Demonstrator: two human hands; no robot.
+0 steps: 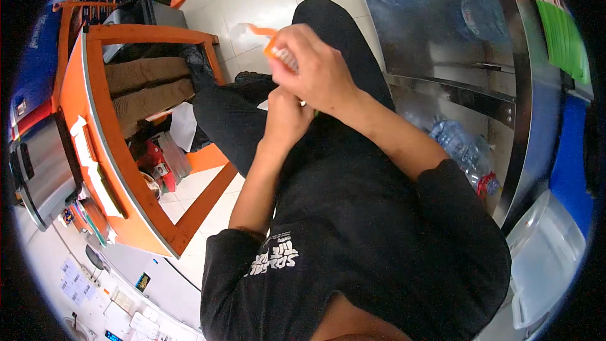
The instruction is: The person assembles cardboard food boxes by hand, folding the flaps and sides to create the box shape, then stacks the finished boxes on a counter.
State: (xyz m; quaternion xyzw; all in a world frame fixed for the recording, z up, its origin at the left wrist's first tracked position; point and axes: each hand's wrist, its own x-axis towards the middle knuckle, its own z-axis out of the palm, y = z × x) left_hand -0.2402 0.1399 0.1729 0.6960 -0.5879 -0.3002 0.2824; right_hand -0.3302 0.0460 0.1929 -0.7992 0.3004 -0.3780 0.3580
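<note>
The right hand [315, 69] is closed around a small orange plastic tool with pale bristles [276, 47], raised over the lap. The left hand [285, 117] sits fisted just beneath it, contents hidden. An orange wooden shelf frame [95, 120] stands at the person's left.

Two hands [303, 88]; one orange brush [274, 44]; two water bottles [464, 148].

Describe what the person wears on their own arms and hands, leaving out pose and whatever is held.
Both forearms are bare. The left hand and right hand show no gloves, rings or watch that can be seen. Short black sleeves end near the elbows; they belong to a black shirt with white printed lettering on the left side of the chest.
</note>
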